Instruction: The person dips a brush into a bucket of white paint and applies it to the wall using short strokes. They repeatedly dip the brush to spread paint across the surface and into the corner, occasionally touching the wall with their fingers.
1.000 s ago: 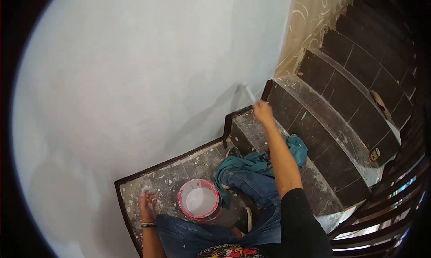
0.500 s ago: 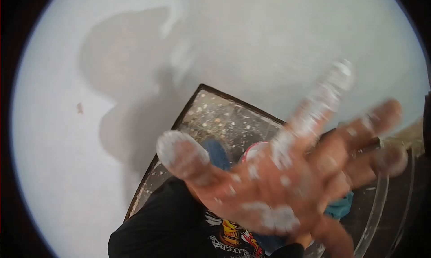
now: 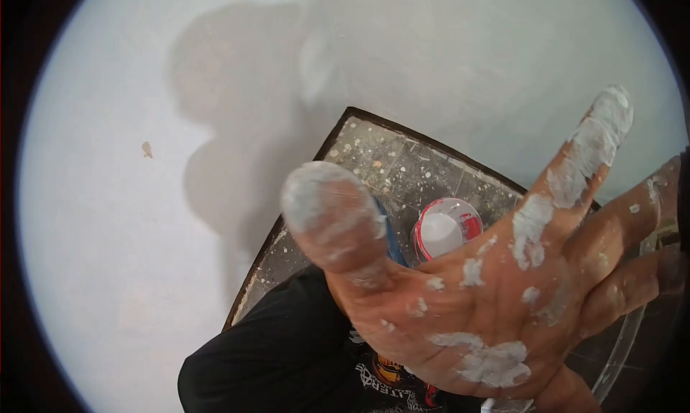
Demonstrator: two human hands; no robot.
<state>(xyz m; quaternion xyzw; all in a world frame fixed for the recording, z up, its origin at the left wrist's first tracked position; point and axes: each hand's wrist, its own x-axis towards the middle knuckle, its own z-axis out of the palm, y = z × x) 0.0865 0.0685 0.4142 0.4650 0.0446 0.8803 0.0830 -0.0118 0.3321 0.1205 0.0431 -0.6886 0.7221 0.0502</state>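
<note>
My left hand [image 3: 460, 305] is raised close to the camera, palm facing me, with its fingers spread and nothing in them. White paste or paint coats the thumb and index finger and lies in patches across the palm. Past the hand, on the floor, stands a small bucket [image 3: 440, 228] with white inside and red smears around its rim; the hand covers part of it. I do not make out my right hand. At the bottom edge, a bit of skin below the palm is too cut off to identify.
A pale wall [image 3: 115, 269] fills the left and meets another wall [image 3: 467, 68] at a corner. Dark skirting edges the paint-spattered floor [image 3: 374, 151]. A black garment [image 3: 266, 341] and a printed shirt front are below. A curved clear edge [image 3: 619, 352] shows at lower right.
My left hand has moved right and now looks sharper, its fingers still spread. The view has shifted, and more of the bucket shows. The teal item at lower right is no longer visible.
</note>
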